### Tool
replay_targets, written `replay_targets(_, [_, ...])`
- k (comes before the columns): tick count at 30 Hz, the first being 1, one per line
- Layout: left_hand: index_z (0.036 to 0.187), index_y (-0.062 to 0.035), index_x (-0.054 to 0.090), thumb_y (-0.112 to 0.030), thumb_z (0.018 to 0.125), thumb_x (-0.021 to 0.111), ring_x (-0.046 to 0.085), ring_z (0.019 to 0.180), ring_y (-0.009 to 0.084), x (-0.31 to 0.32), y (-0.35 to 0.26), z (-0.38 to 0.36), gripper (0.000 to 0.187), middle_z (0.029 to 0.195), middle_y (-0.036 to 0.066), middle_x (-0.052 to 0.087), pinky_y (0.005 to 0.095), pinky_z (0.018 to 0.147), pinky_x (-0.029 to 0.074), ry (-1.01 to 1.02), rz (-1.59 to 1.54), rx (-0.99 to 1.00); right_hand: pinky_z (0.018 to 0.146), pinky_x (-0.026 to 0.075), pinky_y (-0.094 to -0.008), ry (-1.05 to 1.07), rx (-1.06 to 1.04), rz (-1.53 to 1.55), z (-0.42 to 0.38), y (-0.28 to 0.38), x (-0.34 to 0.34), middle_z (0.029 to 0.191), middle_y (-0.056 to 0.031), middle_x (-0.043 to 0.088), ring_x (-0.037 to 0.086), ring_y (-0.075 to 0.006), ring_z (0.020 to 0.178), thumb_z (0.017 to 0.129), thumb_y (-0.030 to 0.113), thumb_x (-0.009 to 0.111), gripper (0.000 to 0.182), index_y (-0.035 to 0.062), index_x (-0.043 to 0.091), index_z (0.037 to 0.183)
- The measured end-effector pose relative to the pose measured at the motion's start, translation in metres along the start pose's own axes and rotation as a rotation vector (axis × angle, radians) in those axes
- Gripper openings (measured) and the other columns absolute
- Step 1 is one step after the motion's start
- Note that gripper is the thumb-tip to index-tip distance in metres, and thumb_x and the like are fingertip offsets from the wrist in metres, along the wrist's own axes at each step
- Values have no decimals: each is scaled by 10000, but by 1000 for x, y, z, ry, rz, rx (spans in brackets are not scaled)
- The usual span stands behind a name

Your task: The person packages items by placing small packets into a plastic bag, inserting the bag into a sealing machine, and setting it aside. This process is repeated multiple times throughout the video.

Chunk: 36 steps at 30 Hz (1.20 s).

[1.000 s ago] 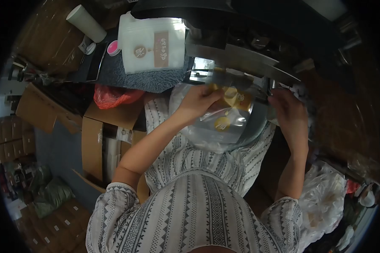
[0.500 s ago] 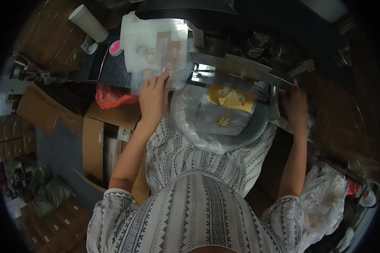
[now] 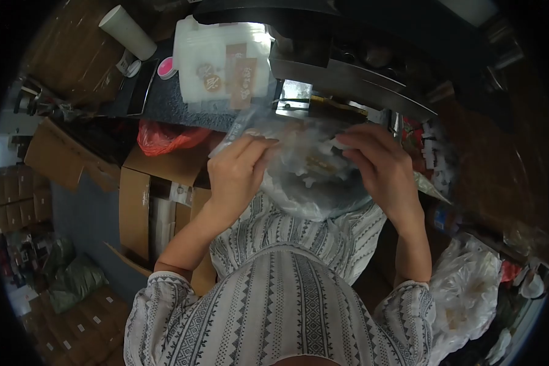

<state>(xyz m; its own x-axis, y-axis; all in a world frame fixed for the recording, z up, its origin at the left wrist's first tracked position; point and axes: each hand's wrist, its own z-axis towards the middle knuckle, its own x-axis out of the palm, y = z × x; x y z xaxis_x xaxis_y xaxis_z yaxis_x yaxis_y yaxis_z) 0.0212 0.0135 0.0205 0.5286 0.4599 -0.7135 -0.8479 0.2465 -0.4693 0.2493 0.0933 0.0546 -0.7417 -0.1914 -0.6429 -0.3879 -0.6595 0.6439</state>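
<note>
A clear plastic bag (image 3: 305,131), blurred by motion, stretches between my hands above a round container lined with clear plastic (image 3: 314,204). My left hand (image 3: 241,171) pinches the bag's left side, fingers closed. On the right, my right hand (image 3: 381,168) has its thumb and fingers together at the bag's other side. Inside the lined container, gold-brown print shows dimly through the plastic. Beyond my left hand a stack of translucent printed bags (image 3: 216,67) lies on the dark worktop (image 3: 165,110). The dark metal machine (image 3: 348,76) stands just past the container.
Left of the stack are a pink round tin (image 3: 166,68), a dark phone-like slab (image 3: 143,87) and a white cylinder (image 3: 128,33). A red plastic bag (image 3: 165,138) hangs over an open cardboard box (image 3: 134,210). Crumpled clear plastic (image 3: 466,293) lies at lower right.
My left hand has come off the stack towards me, bringing a bag. My right hand has left the machine's right end and moved in to the bag. The machine's front bar has shifted.
</note>
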Motion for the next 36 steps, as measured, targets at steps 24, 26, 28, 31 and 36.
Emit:
replay_targets(24, [1202,-46,545,-171,802,702,561,1040,335,49,84,4,448,1088,154,595,433,848,455,5,588,128,728,504,-492,12,670,-597,-35,-77,-50,896,-240,656,629,-424,891,843,65,538,252,67,548,1095])
replay_targets(26, [1172,-55,566,-157,804,688,569,1005,337,25,90,2,401,1050,149,601,438,818,457,68,464,4,730,507,-485,18,726,-610,-37,-77,-51,892,-240,660,634,-418,891,836,43,541,274,70,537,1108])
replay_targets(28, [1142,-64,587,-144,806,675,577,969,338,13,84,-3,356,1012,143,606,444,788,460,140,330,-136,732,511,-478,44,784,-631,-48,-82,-54,887,-239,663,639,-411,890,828,22,544,299,73,526,1121])
replay_targets(31, [1039,-64,635,-109,819,647,588,866,350,5,77,-7,225,932,132,623,425,727,471,92,240,-196,727,505,-479,11,658,-571,-57,-94,-51,873,-217,679,650,-399,881,809,-3,562,332,58,512,1132])
replay_targets(36, [882,-40,649,-62,829,632,603,716,343,4,65,-10,60,787,130,616,409,628,474,46,140,-270,698,514,-421,-113,576,-486,-45,-62,-62,976,-204,665,652,-385,866,810,58,656,328,47,531,1113])
